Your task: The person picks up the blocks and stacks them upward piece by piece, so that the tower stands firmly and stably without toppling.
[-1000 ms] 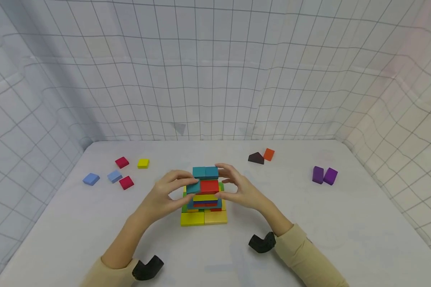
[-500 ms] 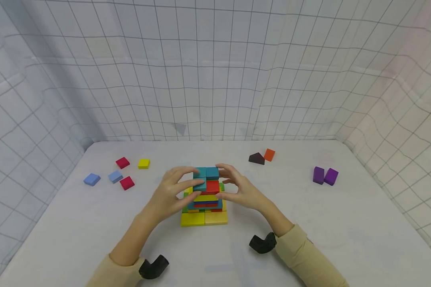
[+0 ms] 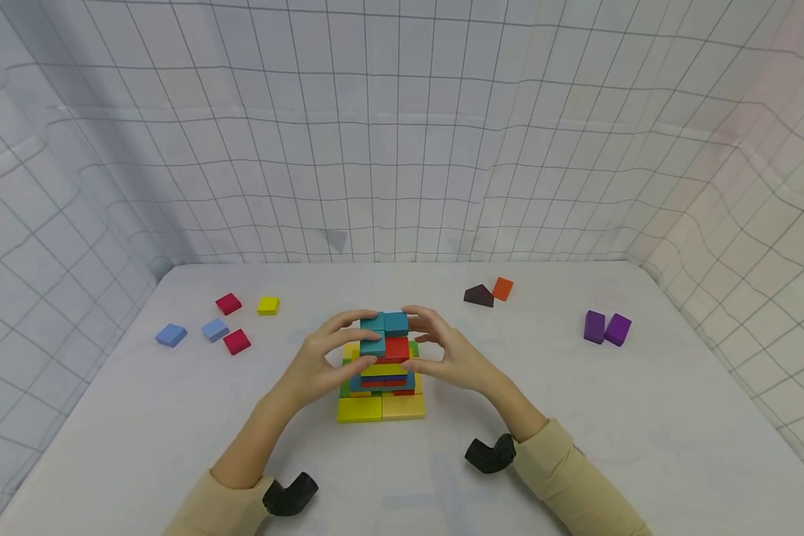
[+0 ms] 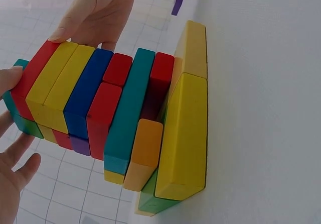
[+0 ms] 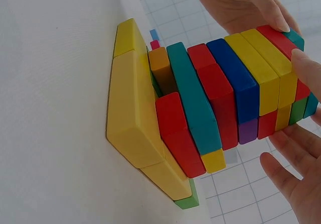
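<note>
A tall tower of colored wooden blocks [image 3: 386,369] stands mid-table, with yellow and cream slabs [image 4: 186,138] at its foot. My left hand [image 3: 321,361] pinches a teal block [image 3: 373,345] at the near left of the top. Its thumb tip shows at the upper end in the left wrist view, close by the long red block [image 4: 36,78]. On the other side my right hand [image 3: 452,357] curls round the upper tower, thumb [image 5: 306,66] against the red block and fingers at the far side. Behind the pinched piece, two more teal blocks [image 3: 395,323] top the tower.
Loose red, light blue and yellow blocks [image 3: 268,306] lie at the left. A dark brown block [image 3: 479,295] and an orange one [image 3: 502,289] lie behind the tower to the right, with two purple blocks [image 3: 594,327] farther right. White grid-patterned sheets [image 3: 402,149] surround the table.
My left hand has moved right with the teal block, bringing it from the tower's left side onto the top, lined up before the other teal blocks. The right hand has stayed in place.
</note>
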A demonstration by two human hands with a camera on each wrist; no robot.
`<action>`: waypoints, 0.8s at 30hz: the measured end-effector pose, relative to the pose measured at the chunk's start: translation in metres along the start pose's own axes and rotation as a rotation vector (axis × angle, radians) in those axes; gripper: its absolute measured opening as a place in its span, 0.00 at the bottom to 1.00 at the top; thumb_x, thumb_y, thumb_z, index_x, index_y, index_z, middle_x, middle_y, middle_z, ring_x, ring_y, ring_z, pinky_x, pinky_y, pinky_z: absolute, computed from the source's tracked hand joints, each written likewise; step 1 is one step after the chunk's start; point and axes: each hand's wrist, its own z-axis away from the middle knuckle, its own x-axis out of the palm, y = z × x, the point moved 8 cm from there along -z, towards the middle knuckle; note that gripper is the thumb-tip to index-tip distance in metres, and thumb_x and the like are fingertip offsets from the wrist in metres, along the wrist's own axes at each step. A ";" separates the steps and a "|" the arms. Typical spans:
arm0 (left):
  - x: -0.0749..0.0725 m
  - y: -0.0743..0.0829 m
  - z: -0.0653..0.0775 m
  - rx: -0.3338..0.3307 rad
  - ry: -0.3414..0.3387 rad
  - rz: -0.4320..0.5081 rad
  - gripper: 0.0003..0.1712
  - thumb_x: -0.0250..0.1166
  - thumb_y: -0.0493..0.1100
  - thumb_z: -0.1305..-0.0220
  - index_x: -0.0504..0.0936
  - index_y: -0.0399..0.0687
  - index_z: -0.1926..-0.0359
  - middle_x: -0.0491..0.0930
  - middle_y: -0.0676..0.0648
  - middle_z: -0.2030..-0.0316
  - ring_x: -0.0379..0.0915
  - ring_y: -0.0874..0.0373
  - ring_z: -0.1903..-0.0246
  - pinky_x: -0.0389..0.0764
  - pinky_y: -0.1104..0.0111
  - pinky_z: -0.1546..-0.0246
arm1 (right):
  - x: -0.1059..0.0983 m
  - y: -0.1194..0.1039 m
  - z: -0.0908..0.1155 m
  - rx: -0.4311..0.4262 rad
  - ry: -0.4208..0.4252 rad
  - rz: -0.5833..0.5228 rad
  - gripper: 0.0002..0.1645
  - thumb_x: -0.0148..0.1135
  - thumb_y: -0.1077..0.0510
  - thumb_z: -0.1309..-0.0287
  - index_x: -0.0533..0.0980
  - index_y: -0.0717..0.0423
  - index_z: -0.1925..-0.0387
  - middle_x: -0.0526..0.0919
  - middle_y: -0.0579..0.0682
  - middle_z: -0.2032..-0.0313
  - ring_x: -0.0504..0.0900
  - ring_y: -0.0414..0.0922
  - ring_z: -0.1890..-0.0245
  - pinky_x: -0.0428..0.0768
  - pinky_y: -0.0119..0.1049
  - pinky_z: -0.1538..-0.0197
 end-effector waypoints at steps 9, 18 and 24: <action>-0.003 0.002 -0.002 -0.035 -0.003 0.028 0.23 0.69 0.28 0.54 0.78 0.38 0.53 0.67 0.37 0.42 0.61 0.46 0.42 0.68 0.56 0.43 | -0.002 -0.029 -0.001 0.045 -0.007 -0.017 0.41 0.62 0.70 0.49 0.52 0.66 0.36 0.67 0.64 0.42 0.67 0.56 0.42 0.69 0.53 0.43; -0.061 -0.056 0.021 -0.201 0.179 -0.138 0.29 0.69 0.32 0.51 0.73 0.40 0.45 0.69 0.44 0.42 0.61 0.53 0.42 0.65 0.46 0.45 | -0.002 -0.034 -0.001 0.074 -0.003 0.004 0.41 0.62 0.69 0.49 0.53 0.65 0.37 0.67 0.63 0.42 0.67 0.55 0.42 0.69 0.51 0.43; -0.092 -0.110 0.051 -0.429 0.146 -0.319 0.27 0.67 0.40 0.46 0.73 0.38 0.45 0.69 0.37 0.44 0.60 0.41 0.42 0.61 0.44 0.45 | -0.002 -0.034 -0.001 0.078 -0.007 -0.004 0.41 0.62 0.69 0.49 0.53 0.67 0.37 0.67 0.63 0.42 0.67 0.55 0.42 0.69 0.51 0.42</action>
